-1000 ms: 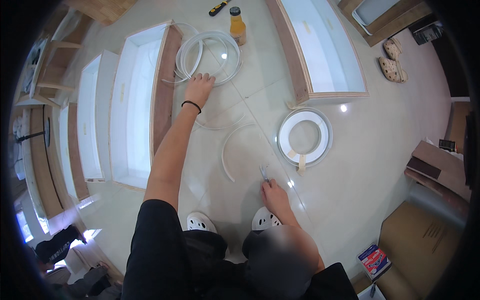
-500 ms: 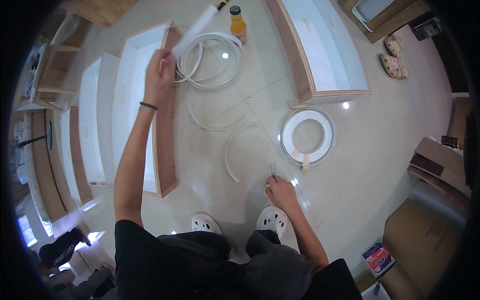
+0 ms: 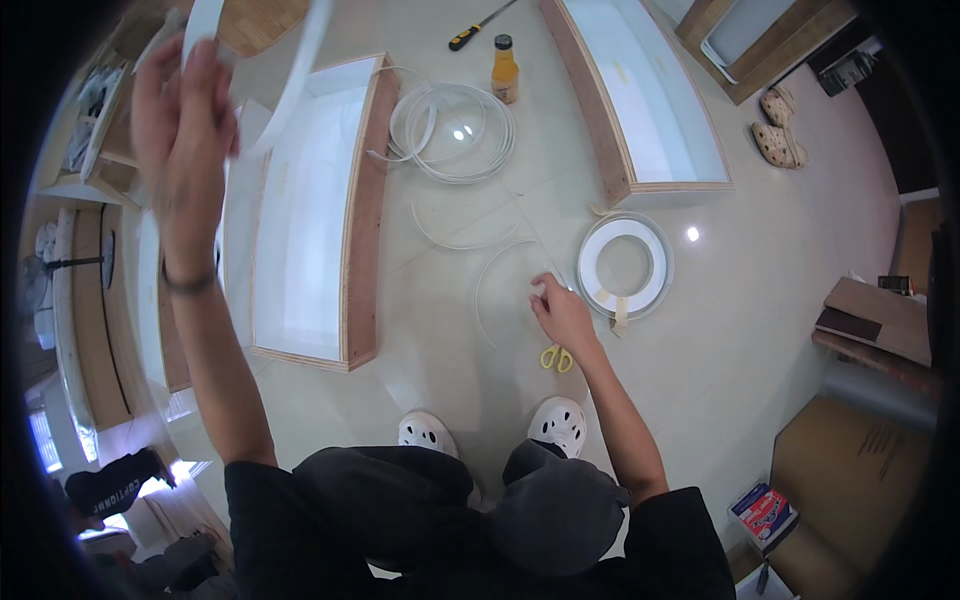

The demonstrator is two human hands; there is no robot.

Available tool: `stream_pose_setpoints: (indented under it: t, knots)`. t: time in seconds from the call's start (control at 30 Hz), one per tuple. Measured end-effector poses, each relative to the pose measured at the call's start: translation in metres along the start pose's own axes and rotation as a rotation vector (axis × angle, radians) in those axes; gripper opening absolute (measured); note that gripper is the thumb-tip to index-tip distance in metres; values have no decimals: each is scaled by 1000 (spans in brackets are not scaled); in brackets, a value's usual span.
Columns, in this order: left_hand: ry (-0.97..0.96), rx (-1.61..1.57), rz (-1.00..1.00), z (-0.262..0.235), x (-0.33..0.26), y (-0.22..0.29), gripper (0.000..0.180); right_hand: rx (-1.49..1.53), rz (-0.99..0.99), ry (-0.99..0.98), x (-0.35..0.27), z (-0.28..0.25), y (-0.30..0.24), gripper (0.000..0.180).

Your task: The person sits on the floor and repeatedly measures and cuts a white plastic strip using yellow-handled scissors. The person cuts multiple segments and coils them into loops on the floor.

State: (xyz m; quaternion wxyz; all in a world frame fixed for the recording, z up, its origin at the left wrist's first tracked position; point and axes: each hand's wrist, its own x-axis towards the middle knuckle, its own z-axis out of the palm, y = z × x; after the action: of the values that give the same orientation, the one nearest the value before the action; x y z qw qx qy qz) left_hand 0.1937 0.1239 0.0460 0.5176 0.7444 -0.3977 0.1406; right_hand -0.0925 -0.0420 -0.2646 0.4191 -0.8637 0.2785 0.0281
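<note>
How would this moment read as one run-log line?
Left hand: holding white strip | Right hand: near yellow-handled scissors | Floor: coiled strip, white roll

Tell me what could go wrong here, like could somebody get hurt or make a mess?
The yellow-handled scissors lie by the right hand, near the white shoes. I can't see the blades, so that hand could get nicked, or a shoe might kick them. The left hand holds a white strip up high; it could slip and flick away. The orange bottle stands close to the white coil, so tugging the coil might tip it over.
</note>
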Motion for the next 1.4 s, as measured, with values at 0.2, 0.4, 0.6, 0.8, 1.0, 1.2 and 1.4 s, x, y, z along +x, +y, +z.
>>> stream_pose_setpoints:
  t: [0.2,0.4,0.6,0.8,1.0,1.2,1.4]
  knots:
    - [-7,71,-442,-102,-131,67,35,-63,-311,176,122,39,-47,19]
    - [-429,-160,-1047,-149,-201,91,27,-451,-444,301,215,78,-72,33]
    - [-717,-530,-1176,-146,-222,67,15,-305,-459,271,196,87,-63,36]
    - [-875,-980,-1346,-96,-239,32,19,-201,-475,287,61,88,-24,37]
    - [-914,-777,-1311,-30,-203,46,30,-318,56,680,-22,22,58,43]
    - [-1114,-781,-1172,27,-173,87,26,-619,-82,266,-55,-38,115,41]
    - [-1177,-706,-1007,42,-170,109,29,-303,366,361,-47,-22,110,40]
